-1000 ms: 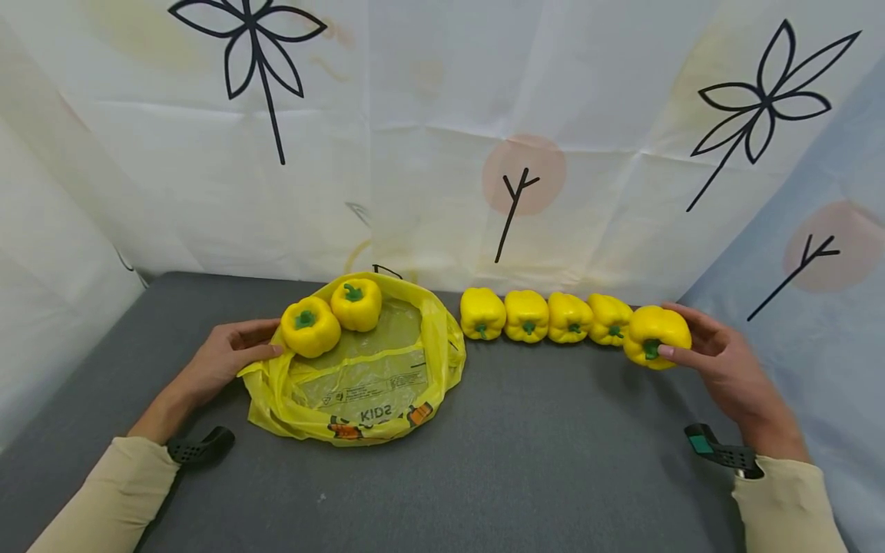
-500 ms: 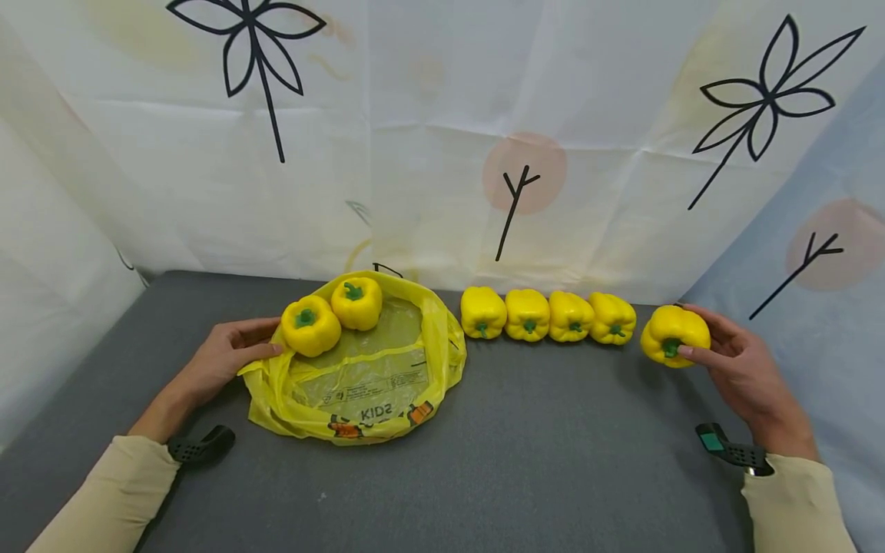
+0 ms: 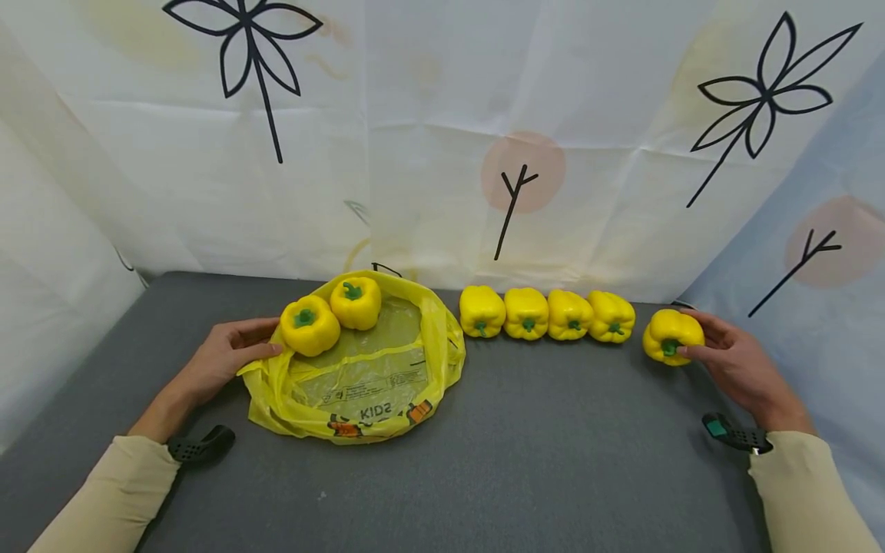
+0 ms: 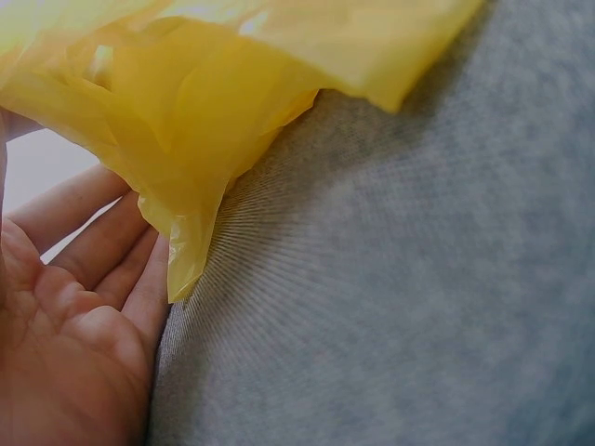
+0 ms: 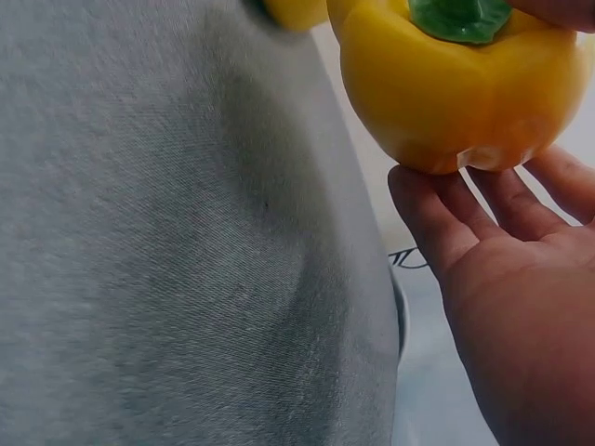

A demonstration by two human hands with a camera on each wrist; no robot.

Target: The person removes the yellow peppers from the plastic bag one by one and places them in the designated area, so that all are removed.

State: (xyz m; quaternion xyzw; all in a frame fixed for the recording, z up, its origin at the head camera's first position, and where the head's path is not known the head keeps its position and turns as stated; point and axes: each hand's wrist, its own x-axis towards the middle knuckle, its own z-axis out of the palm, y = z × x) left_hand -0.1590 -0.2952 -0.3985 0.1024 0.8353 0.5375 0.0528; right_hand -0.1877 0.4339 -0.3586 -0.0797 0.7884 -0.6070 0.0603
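Observation:
At the right end of the table my right hand (image 3: 743,369) grips a yellow bell pepper (image 3: 672,336). The thumb lies by its green stem, and the fingers reach round the far side of the pepper (image 5: 456,93) in the right wrist view. On the left, my left hand (image 3: 224,357) holds the rim of a yellow plastic bag (image 3: 442,338). Its fingers (image 4: 102,232) lie behind the thin plastic in the left wrist view; the thumb is mostly hidden there. Two bell peppers (image 3: 309,326) sit inside the wide-mouthed bag, at its back left.
Several more yellow bell peppers (image 3: 527,313) stand in a row along the back of the grey table (image 3: 525,453), between the bag and my right hand. A white printed cloth (image 3: 422,184) hangs behind, and a bluish one (image 3: 816,330) at the right.
My right hand has moved the pepper rightward, away from the end of the row, then slightly lower. The left hand and the bag have stayed in place.

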